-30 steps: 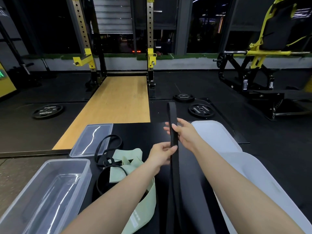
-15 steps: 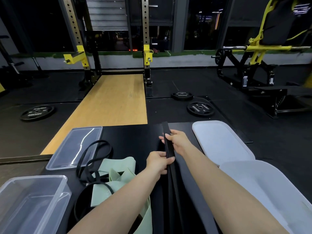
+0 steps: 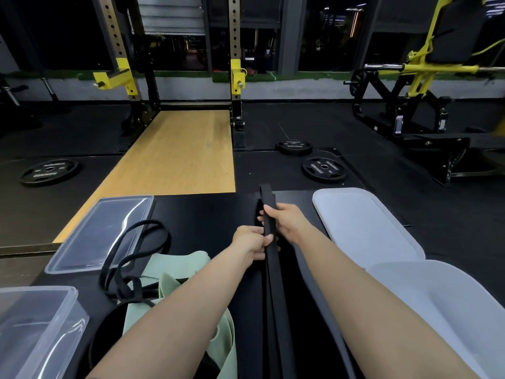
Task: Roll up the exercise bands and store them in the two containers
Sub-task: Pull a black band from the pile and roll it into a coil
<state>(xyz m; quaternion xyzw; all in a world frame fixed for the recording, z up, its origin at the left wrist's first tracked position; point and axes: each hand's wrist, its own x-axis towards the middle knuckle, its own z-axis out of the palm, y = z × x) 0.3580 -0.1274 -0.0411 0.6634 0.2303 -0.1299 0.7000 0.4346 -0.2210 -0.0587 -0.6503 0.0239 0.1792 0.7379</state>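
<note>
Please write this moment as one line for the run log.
left hand: grips black band | right hand: grips same band, farther out | rolling: not begun | clear container: empty

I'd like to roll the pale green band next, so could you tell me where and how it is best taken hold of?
Take the pale green band at its far folded end, which lies bare on the black table, probably coming from above on the left. The near part lies under the left forearm, and thin black bands cross its left side.
</note>
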